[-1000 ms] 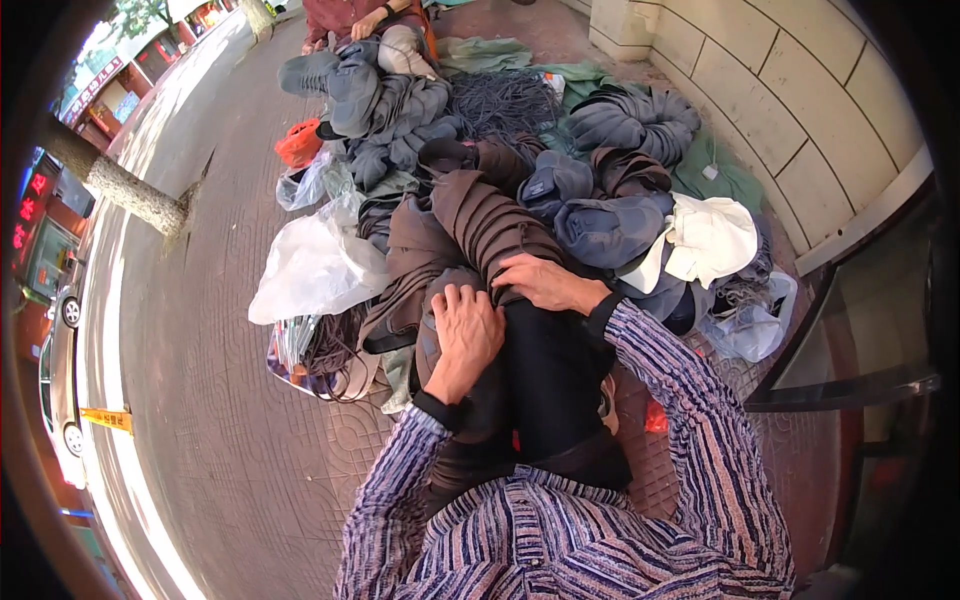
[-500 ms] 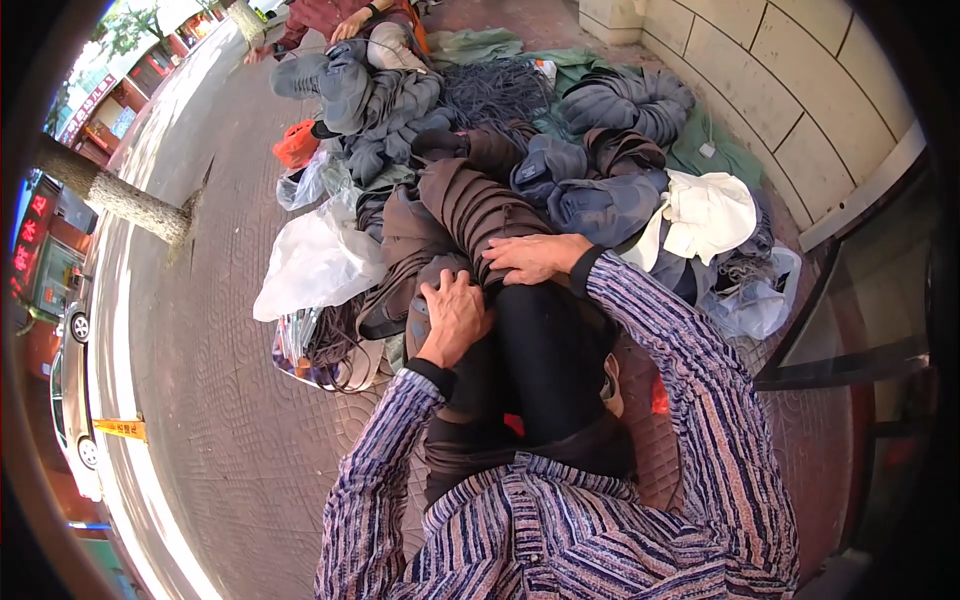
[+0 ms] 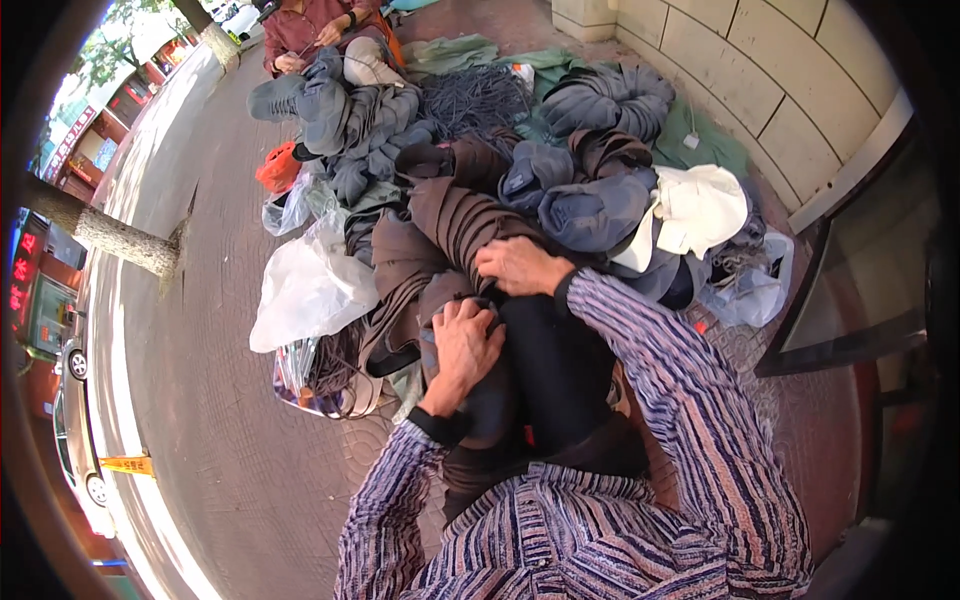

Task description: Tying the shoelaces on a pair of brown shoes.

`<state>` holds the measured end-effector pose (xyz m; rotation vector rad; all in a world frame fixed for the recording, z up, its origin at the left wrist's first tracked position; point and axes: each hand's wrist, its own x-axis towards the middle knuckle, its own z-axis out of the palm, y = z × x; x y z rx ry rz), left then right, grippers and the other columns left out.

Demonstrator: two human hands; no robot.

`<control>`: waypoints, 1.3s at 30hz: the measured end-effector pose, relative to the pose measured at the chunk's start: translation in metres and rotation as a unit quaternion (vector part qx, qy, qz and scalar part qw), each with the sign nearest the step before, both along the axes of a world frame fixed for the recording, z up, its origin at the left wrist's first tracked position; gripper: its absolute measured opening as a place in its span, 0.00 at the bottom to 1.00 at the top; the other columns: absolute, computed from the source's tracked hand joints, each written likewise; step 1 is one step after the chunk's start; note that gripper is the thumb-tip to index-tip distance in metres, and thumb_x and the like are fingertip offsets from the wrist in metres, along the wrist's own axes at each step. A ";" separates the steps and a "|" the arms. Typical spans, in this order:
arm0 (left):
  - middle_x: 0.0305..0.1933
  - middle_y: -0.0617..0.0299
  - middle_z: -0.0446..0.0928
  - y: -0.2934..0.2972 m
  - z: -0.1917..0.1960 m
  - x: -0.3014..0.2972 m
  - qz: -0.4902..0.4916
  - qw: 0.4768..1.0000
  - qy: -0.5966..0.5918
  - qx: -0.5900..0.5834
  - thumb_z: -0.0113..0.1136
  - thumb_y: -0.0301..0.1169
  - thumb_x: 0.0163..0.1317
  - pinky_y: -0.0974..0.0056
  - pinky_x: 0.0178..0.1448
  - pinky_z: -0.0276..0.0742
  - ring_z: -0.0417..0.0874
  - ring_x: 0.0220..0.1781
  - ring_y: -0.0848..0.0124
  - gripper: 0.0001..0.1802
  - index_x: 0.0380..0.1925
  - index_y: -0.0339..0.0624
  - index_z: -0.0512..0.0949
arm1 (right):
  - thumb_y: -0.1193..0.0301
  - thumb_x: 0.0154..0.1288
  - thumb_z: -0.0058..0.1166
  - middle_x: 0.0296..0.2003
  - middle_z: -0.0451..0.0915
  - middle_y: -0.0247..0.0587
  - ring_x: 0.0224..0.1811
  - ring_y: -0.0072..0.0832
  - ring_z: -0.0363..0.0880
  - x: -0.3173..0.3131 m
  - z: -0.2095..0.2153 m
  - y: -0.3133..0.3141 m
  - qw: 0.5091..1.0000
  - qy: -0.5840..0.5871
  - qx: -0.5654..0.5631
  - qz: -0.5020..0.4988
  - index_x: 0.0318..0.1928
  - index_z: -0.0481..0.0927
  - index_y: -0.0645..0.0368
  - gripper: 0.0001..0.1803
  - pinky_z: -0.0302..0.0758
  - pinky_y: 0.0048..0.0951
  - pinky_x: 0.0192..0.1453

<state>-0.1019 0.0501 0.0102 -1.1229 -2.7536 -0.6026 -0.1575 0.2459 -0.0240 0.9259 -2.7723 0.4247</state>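
It is daytime and the light is bright. The sun hits the pavement [image 3: 150, 420] on the left side very hard, so a strip there glares almost white. The white plastic bag [image 3: 310, 285] shines too. The pile of dark clothes [image 3: 470, 200] sits in soft shade, and its folds are hard to tell apart. The wall [image 3: 760, 70] is evenly lit. The middle looks sharp. Near the rim, straight lines bend, things look squashed and a bit blurry, and the corners are black.
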 end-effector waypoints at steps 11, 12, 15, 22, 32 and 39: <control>0.51 0.51 0.69 -0.049 -0.032 -0.010 0.051 0.920 -0.192 0.337 0.50 0.29 0.63 0.61 0.63 0.62 0.68 0.57 0.58 0.13 0.47 0.38 0.74 | 0.65 0.58 0.58 0.38 0.75 0.45 0.45 0.40 0.73 0.052 0.024 -0.041 0.957 -0.173 -0.233 0.021 0.45 0.79 0.62 0.17 0.69 0.37 0.51; 0.51 0.51 0.69 -0.051 -0.033 -0.012 0.065 0.902 -0.232 0.357 0.47 0.30 0.65 0.62 0.63 0.62 0.69 0.57 0.59 0.13 0.47 0.37 0.74 | 0.64 0.58 0.58 0.39 0.75 0.46 0.46 0.40 0.73 0.051 0.024 -0.041 0.961 -0.174 -0.214 0.025 0.45 0.78 0.62 0.18 0.69 0.37 0.52; 0.53 0.49 0.68 -0.043 -0.030 -0.010 0.049 0.936 -0.177 0.301 0.43 0.32 0.67 0.59 0.64 0.59 0.66 0.59 0.57 0.15 0.48 0.37 0.72 | 0.64 0.57 0.58 0.40 0.74 0.47 0.46 0.43 0.72 0.047 0.026 -0.040 0.961 -0.191 -0.201 0.016 0.46 0.77 0.63 0.20 0.69 0.36 0.52; 0.65 0.45 0.58 -0.053 -0.024 -0.002 0.042 0.938 -0.156 0.306 0.37 0.38 0.70 0.60 0.71 0.50 0.57 0.68 0.54 0.26 0.63 0.35 0.58 | 0.66 0.54 0.58 0.34 0.74 0.45 0.39 0.40 0.73 0.113 0.061 -0.053 0.987 0.054 -0.148 0.014 0.38 0.77 0.59 0.13 0.71 0.36 0.44; 0.52 0.46 0.71 -0.071 0.029 0.060 0.009 0.971 -0.057 0.230 0.56 0.22 0.57 0.57 0.61 0.66 0.72 0.56 0.57 0.24 0.55 0.34 0.68 | 0.71 0.51 0.54 0.30 0.71 0.36 0.38 0.31 0.69 0.242 0.048 -0.060 0.989 -0.126 0.056 0.057 0.24 0.78 0.55 0.03 0.65 0.31 0.42; 0.29 0.61 0.79 -0.068 0.119 0.094 -0.126 0.868 -0.454 0.157 0.53 0.32 0.67 0.71 0.33 0.71 0.75 0.28 0.78 0.12 0.39 0.33 0.79 | 0.69 0.62 0.52 0.28 0.79 0.50 0.33 0.45 0.80 0.199 0.147 -0.034 0.917 -0.284 -0.277 0.050 0.33 0.76 0.64 0.09 0.74 0.38 0.37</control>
